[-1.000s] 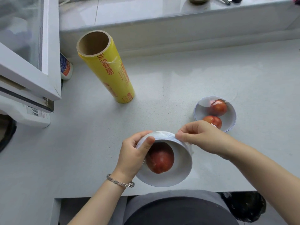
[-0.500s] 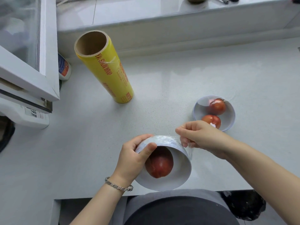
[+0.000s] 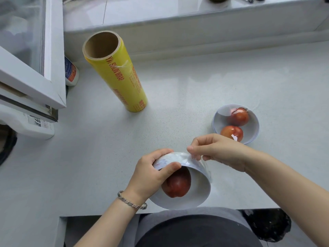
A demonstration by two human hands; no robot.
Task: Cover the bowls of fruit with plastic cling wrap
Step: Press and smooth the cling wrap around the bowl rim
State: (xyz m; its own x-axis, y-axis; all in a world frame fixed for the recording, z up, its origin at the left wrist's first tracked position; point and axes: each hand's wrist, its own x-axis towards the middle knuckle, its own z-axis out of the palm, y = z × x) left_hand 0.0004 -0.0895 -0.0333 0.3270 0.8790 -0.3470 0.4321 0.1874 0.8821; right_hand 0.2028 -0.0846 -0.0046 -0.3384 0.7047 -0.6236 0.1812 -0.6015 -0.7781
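A white bowl (image 3: 197,191) with one red fruit (image 3: 178,184) inside is tipped toward me at the counter's front edge. My left hand (image 3: 151,173) grips its left rim, thumb over the opening. My right hand (image 3: 219,150) pinches clear cling wrap (image 3: 187,158) against the bowl's outer wall near the base. A second white bowl (image 3: 252,125) with two red fruits (image 3: 239,116) stands upright to the right, with film stretched over it. A yellow cling wrap roll (image 3: 121,77) stands upright at the back left.
The white counter (image 3: 178,97) runs back to a raised ledge (image 3: 178,27). An open white window frame (image 3: 53,59) juts over the left side, with a small white bottle (image 3: 71,72) behind it. The counter's front edge is just below the tipped bowl.
My right hand has shifted slightly down and left along the bowl's outer wall, pressing the film. The bowl has tipped a little more toward me. My left hand keeps its grip.
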